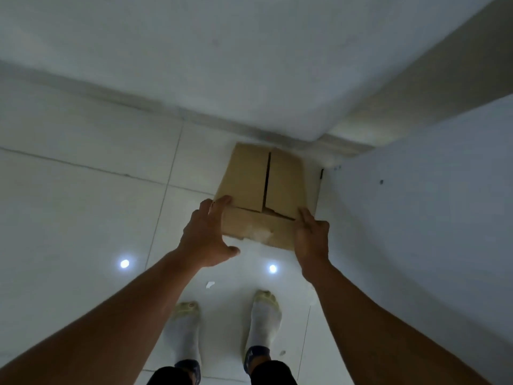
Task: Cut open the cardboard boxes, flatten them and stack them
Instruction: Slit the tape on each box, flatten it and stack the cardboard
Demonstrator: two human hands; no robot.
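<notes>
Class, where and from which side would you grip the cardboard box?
Grip the cardboard box by its side edges near the close end, left hand from left, right hand from right: it is thin and wide, far end by the wall.

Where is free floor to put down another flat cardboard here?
Free: the floor tiles left of the cardboard, up to the wall. Also between cardboard and feet, apart from a paper scrap. Tight: the right side, where a white panel stands close to the cardboard.
</notes>
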